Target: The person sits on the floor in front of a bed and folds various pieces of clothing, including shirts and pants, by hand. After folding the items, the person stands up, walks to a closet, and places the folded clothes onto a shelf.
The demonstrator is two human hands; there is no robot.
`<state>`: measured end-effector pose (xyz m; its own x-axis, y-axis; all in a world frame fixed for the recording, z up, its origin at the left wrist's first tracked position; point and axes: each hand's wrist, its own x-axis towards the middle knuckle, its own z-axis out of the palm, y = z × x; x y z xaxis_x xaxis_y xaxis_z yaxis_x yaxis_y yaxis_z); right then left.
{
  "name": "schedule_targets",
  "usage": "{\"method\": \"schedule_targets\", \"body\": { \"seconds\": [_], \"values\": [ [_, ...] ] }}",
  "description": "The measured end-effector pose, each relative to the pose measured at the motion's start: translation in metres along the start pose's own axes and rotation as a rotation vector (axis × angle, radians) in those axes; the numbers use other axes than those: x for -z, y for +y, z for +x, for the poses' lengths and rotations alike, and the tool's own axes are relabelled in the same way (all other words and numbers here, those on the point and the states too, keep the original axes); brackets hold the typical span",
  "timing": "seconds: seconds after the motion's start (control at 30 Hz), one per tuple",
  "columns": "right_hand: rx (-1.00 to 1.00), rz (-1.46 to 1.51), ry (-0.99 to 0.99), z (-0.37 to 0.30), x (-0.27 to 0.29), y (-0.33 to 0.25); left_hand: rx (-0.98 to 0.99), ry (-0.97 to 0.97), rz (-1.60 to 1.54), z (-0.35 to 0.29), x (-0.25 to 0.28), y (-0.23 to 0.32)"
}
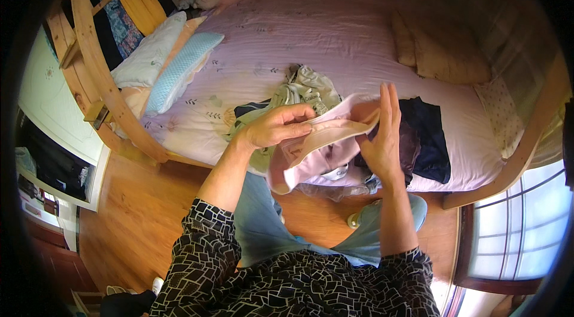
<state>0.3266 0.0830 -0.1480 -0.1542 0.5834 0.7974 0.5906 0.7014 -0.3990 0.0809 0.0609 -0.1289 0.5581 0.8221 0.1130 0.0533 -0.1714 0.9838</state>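
Note:
A pink cloth garment (326,142) with a pale band along its edge hangs in the air over the front of the bed. My left hand (276,128) pinches its upper left edge between thumb and fingers. At the garment's right end is my right hand (384,137), its fingers straight and pointing away from me. Its thumb is bent in against the cloth, and the band's end lies between thumb and fingers. Behind the garment, greenish-beige clothing (312,85) lies crumpled on the bed. Dark navy clothing (429,143) lies to the right of my right hand.
The bed has a pink patterned sheet (251,48) and a wooden frame (143,131). Blue and white pillows (185,69) are at the left, brown cushions (448,48) at the far right. Below is a wooden floor (137,209); a window (520,227) stands at the right.

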Motion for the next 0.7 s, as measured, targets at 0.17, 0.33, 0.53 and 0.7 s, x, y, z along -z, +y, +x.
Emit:
{"method": "schedule_targets", "body": {
  "seconds": [0.17,0.33,0.53,0.7],
  "values": [
    [-0.318,0.715,-0.400,0.039,0.021,0.007,-0.022,-0.067,-0.069,0.007,0.004,0.017],
    [-0.483,0.665,-0.451,0.082,0.069,-0.027,0.056,0.050,-0.016,0.004,-0.004,-0.005],
    [-0.218,0.450,-0.439,0.100,0.083,-0.046,0.208,0.079,0.148,0.004,-0.047,-0.084],
    [-0.135,0.229,-0.263,0.110,0.107,-0.042,-0.071,0.463,0.229,0.006,-0.083,-0.099]
  ]
}}
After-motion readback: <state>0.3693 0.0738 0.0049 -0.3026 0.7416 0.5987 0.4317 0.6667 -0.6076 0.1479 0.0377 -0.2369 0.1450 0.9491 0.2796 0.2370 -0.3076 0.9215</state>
